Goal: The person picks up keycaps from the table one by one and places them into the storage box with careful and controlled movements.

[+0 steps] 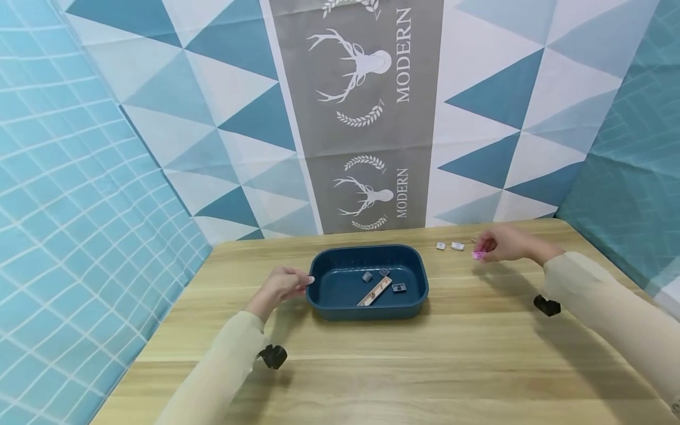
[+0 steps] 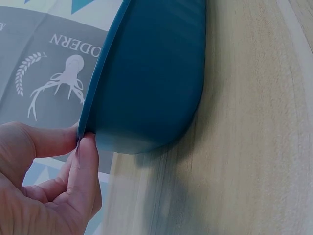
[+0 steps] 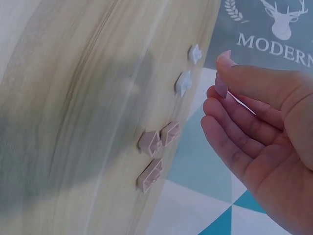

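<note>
A dark blue tub [image 1: 366, 313] stands on the table, and my left hand [image 1: 284, 283] pinches its left rim between thumb and fingers. Inside it lie a long beige strip [image 1: 374, 292] and several small grey pieces [image 1: 399, 288]. Off to the right, my right hand [image 1: 508, 243] holds a small pink plastic piece [image 1: 479, 255] by thumb and fingertips, raised over the table. Two small white pieces [image 3: 183, 83] lie near that hand. Farther along, the right wrist view shows three hollow pinkish-brown blocks [image 3: 150, 175], mostly hidden by the hand in the head view.
The wooden table [image 1: 414, 366] meets a patterned cloth backdrop [image 1: 366, 118] along its far edge. Blue tile-patterned cloth [image 1: 69, 236] hangs at the left, and teal cloth [image 1: 632, 177] at the right. A black wrist camera [image 1: 273, 356] sits under the left sleeve.
</note>
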{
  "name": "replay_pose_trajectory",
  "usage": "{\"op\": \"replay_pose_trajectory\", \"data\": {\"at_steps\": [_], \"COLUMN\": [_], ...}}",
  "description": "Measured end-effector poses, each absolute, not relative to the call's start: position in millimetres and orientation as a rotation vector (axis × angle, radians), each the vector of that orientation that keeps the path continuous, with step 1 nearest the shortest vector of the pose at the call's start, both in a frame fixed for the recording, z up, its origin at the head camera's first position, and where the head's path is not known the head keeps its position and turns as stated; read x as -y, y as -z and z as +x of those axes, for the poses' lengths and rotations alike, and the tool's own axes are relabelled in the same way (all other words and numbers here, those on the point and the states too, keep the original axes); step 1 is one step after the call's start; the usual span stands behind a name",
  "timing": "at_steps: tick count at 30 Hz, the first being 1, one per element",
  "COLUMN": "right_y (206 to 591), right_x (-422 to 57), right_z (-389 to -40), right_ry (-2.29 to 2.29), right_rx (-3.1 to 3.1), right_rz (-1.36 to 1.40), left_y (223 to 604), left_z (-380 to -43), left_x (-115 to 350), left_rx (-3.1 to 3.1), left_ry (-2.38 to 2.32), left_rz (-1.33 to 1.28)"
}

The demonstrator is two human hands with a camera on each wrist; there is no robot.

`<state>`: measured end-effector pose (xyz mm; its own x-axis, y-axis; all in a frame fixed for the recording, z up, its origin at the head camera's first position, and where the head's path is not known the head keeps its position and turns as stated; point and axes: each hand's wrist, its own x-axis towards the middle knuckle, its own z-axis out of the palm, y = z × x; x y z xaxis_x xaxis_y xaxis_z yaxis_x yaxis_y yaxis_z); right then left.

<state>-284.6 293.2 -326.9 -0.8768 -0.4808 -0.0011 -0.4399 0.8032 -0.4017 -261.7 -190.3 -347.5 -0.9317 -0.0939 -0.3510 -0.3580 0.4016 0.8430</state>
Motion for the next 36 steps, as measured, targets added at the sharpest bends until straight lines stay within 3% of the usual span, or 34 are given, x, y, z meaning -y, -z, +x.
{"op": "replay_pose_trajectory", "data": {"at_steps": [36], "right_y": [307.0], "right_x": [-259.7], "right_z": [-286.8], "right_ry": [0.584], "right_rx": [-2.820], "right_rz": [-0.834], "left_y": [347.1], "left_z": [-265.1], "left_x": [193.6], "left_rx": [-2.396], "left_ry": [-1.540], "left_rz": [-0.376]}}
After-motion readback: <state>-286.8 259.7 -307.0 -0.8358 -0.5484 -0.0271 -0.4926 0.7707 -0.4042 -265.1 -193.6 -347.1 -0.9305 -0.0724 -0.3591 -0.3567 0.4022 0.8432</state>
